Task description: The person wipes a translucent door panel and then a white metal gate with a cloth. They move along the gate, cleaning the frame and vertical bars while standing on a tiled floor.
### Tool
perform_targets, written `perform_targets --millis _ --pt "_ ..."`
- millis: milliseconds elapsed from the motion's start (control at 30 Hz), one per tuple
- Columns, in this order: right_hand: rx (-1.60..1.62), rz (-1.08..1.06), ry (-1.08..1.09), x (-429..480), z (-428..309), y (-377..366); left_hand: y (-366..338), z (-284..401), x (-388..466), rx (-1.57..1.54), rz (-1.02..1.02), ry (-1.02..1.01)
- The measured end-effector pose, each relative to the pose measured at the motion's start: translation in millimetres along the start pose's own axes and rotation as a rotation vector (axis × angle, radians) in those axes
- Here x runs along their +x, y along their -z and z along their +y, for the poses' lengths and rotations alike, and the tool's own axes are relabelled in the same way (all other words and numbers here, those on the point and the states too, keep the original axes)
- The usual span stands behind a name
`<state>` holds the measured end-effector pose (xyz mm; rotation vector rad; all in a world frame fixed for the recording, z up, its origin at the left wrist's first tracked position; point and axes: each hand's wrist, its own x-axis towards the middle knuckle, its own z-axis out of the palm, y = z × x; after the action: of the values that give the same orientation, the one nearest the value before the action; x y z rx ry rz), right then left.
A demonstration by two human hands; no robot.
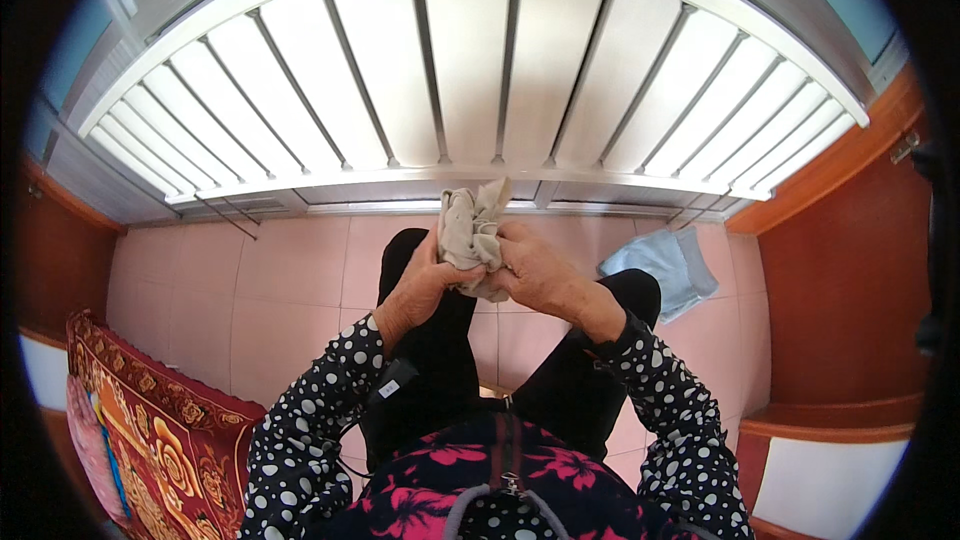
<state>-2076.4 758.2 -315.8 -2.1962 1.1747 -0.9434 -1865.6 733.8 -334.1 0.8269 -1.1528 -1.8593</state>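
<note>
Between my hands is a crumpled beige cloth (pixel 469 232), bunched into a compact wad with one loose corner sticking up. My left hand (pixel 421 279) grips its left side, thumb pressed across the lower folds. On the right side, my right hand (pixel 544 270) pinches the fabric with curled fingers, some of them hidden behind it. The cloth is held up over the floor, in front of my knees in black trousers (pixel 427 360).
Ahead stands a white radiator (pixel 465 60) with vertical fins. A folded light-blue cloth (pixel 656 270) lies on the pink tiled floor (pixel 292 277) by my right knee. Wooden furniture (pixel 840 277) borders the right; a red patterned blanket (pixel 165 442) is at lower left.
</note>
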Motion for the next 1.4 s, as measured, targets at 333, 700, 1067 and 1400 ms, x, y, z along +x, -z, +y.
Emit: perform_targets --millis 333,700,1067,1400 --pt "0.775 0.365 -0.525 -28 48 24 -2 -2 5 -0.100 -0.134 0.061" --pt "0.399 0.431 -0.244 -46 38 -11 -30 -11 31 -0.012 -0.109 0.216" --pt "0.651 0.507 -0.513 -58 80 6 -50 14 23 0.290 -0.230 0.198" --pt "0.623 1.274 -0.104 0 101 233 38 -8 59 1.817 -0.062 -0.121"
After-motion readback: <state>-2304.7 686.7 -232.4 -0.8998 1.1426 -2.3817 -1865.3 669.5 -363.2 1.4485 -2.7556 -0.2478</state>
